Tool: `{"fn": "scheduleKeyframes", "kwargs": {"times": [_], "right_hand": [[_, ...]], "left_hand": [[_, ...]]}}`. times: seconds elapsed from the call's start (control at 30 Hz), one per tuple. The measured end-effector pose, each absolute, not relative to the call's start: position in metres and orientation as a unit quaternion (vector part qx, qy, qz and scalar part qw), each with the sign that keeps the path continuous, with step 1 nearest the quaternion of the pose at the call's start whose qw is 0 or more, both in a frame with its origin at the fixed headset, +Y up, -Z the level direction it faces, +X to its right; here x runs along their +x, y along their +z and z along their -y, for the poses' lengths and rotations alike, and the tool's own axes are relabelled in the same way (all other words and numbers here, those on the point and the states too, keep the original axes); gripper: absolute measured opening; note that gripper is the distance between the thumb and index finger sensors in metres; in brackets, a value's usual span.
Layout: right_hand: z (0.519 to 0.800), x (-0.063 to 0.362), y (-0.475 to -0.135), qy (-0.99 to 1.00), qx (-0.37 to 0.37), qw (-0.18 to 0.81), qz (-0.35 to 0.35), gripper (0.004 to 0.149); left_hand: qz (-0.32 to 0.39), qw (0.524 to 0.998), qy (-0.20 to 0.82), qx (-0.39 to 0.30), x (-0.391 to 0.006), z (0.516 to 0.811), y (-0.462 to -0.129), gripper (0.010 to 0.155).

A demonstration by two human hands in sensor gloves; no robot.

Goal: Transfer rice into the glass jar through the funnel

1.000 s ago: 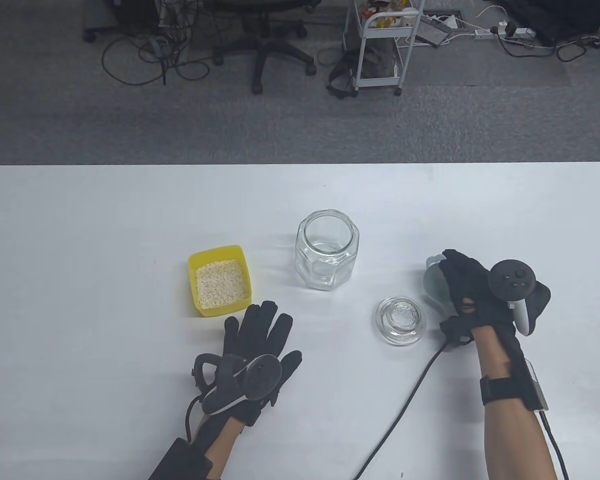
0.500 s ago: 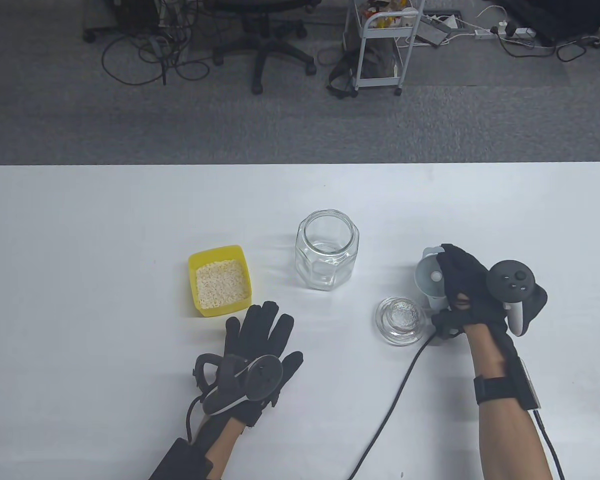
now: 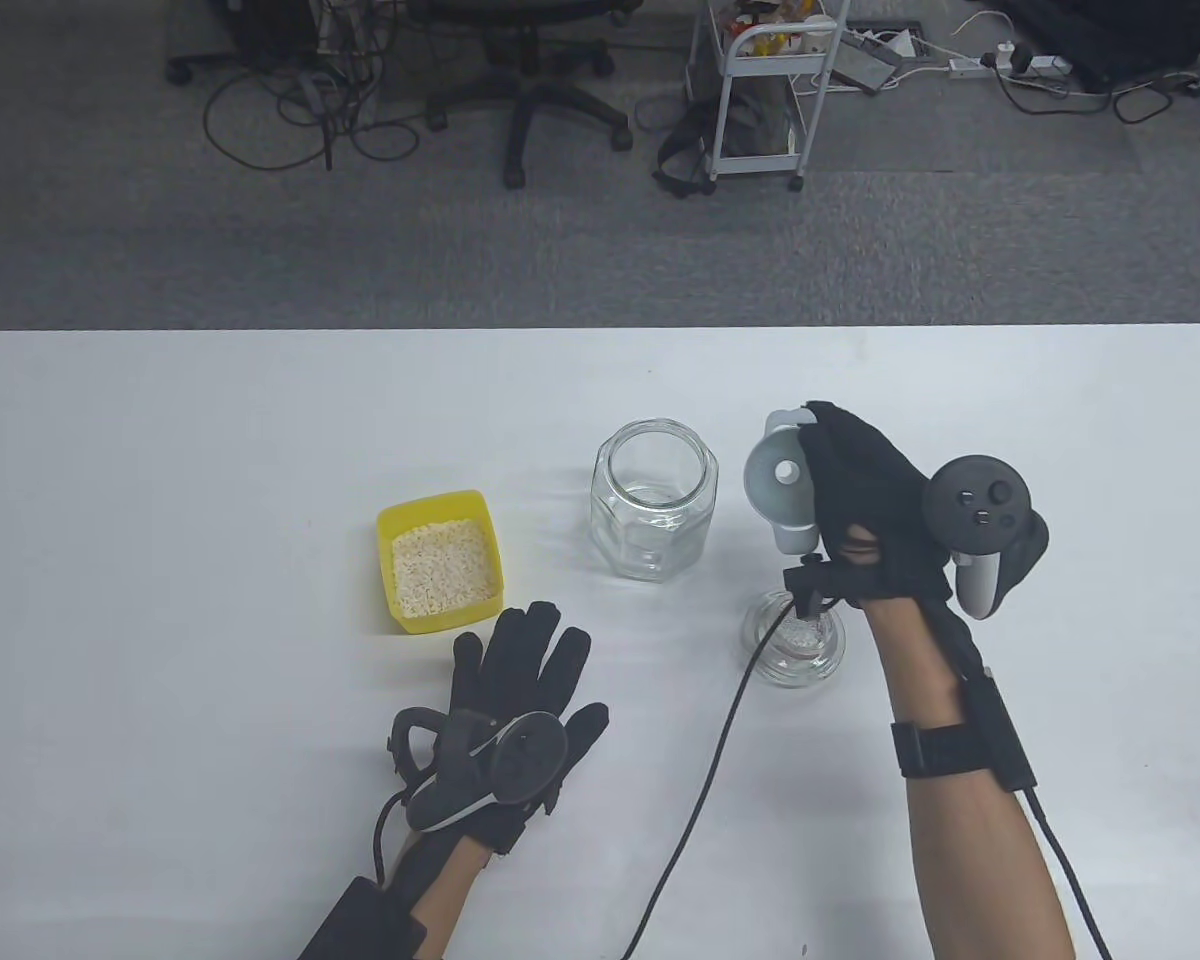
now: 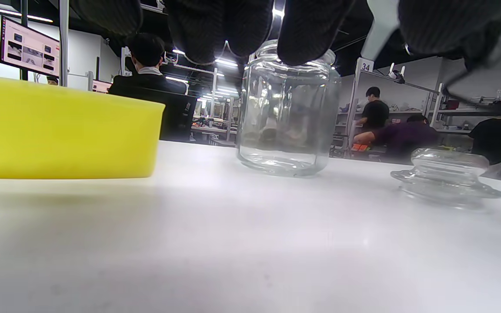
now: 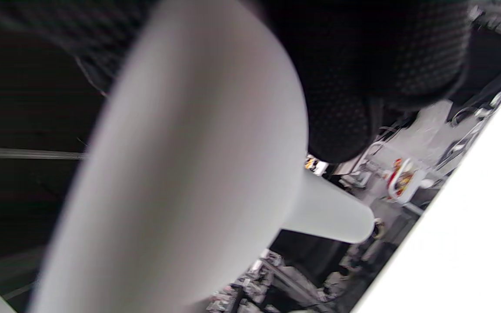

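The right hand (image 3: 875,510) is held raised above the table (image 3: 160,480), right of its middle, with the fingers wrapped around a pale grey funnel (image 3: 782,490); the funnel is gripped at its wide cone, its mouth turned toward the camera in the table view, and in the right wrist view the gloved fingers (image 5: 342,108) are seen pressed against the cone with the spout pointing away from it. The left hand (image 3: 520,690) is laid flat, palm down, near the front edge of the table, its fingers spread and nothing held. One glass jar (image 3: 654,498) is counted, standing open and upright near the table's middle, just left of the funnel and apart from it. One yellow tub (image 3: 440,560) of rice (image 3: 441,568) is set left of the jar, just beyond the left hand's fingertips. One glass lid (image 3: 795,640) is seen lying on the table below the right hand, partly hidden by that wrist and crossed by a black cable (image 3: 700,790) that trails to the front edge.
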State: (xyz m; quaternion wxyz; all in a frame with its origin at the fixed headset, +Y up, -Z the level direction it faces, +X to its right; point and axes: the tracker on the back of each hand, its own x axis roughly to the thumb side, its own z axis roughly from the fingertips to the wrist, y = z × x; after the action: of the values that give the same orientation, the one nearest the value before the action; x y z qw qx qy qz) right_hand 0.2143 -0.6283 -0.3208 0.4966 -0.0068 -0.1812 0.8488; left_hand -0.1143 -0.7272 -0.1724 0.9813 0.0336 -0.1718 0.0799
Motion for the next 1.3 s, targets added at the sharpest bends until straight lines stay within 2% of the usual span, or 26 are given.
{"fn": "scheduleKeyframes", "kwargs": {"times": [0.1,0.2,0.33,0.63,1.03,1.3], "right_hand": [[0.605,0.185,-0.325,0.848,0.005,0.501,0.176,0.045],[0.598,0.163,-0.331,0.849,-0.001,0.505,0.153,0.046],[0.606,0.144,-0.340,0.859,-0.014,0.496,0.124,0.046],[0.629,0.129,-0.356,0.874,-0.039,0.479,0.073,0.046],[0.635,0.127,-0.357,0.878,-0.054,0.471,0.069,0.046],[0.640,0.121,-0.360,0.890,-0.105,0.440,0.051,0.046]], "left_hand": [[0.175,0.981,0.079,0.033,-0.113,0.727,-0.172,0.076],[0.176,0.981,0.079,0.035,-0.113,0.727,-0.171,0.076],[0.175,0.980,0.082,0.038,-0.113,0.727,-0.171,0.076],[0.174,0.980,0.083,0.037,-0.113,0.728,-0.171,0.076],[0.175,0.981,0.082,0.036,-0.113,0.728,-0.171,0.076],[0.178,0.980,0.081,0.035,-0.111,0.729,-0.171,0.076]]}}
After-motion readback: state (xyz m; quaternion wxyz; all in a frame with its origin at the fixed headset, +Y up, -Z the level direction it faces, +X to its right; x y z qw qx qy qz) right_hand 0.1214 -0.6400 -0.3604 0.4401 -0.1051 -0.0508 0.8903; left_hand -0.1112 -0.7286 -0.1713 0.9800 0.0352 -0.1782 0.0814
